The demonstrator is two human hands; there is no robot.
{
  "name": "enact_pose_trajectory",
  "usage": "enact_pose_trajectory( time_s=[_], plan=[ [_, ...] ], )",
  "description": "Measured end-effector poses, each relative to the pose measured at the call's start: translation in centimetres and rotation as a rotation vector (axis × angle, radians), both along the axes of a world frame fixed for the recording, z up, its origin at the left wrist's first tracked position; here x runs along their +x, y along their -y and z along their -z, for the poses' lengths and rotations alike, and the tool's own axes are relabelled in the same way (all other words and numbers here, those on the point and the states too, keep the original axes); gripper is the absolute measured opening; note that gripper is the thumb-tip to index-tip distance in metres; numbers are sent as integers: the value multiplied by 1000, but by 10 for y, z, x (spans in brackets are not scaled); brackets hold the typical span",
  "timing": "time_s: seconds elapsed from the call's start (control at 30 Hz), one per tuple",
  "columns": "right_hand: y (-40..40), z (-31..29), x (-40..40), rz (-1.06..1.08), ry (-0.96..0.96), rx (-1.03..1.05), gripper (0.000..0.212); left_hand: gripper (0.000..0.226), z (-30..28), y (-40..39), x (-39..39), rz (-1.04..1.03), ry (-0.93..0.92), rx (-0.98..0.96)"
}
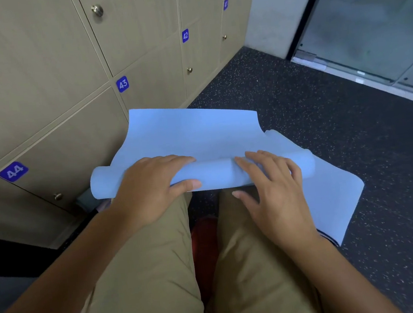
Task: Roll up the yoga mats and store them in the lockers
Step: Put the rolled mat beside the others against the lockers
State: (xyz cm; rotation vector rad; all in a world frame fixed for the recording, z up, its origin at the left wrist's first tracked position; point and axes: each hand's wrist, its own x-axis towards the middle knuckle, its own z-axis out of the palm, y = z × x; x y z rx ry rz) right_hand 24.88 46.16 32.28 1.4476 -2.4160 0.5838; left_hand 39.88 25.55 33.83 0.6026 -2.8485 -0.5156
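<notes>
A light blue yoga mat [198,134] lies across my knees, partly rolled into a tube near me, with its loose end sticking up toward the lockers [38,72]. My left hand [152,185] grips the roll left of centre, fingers over the top and thumb under its near edge. My right hand [272,187] rests on the roll right of centre with fingers spread and fairly straight, thumb pointing left. A flap of the mat hangs down past my right knee.
Beige lockers numbered 44 [13,171], 43 [122,84], 42 [185,35] and 41 line the left wall, all doors shut. Dark speckled rubber floor [323,118] spreads to the right. A glass door [377,18] stands at the far right.
</notes>
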Motion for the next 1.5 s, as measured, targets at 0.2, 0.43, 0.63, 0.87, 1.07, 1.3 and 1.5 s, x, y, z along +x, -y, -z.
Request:
enact_pose_trajectory(
  time_s=[0.2, 0.43, 0.63, 0.87, 1.07, 1.3, 1.5],
  plan=[
    [8, 8, -12, -9, 96, -59, 58, 74, 1, 2, -4, 15, -2, -5],
    [19, -8, -34, -115, 290, 33, 52, 48, 15, -3, 5, -51, -203, -20],
    [31, -22, -56, -154, 413, 185, 49, 66, 19, 4, 1, -37, -126, -97],
    [32, -21, -56, -161, 316, 224, 72, 67, 11, 15, -13, -44, -66, -3],
    [41, -9, -47, -116, 120, 190, 83, 62, -5, 33, -27, 0, 64, 179],
    [52, -9, -67, -131, 289, 212, 64, 44, -17, 56, -43, 25, 281, 270],
    [67, -23, -87, -139, 475, 350, 54, 90, 1, 52, -41, 36, 140, -163]
  ],
)
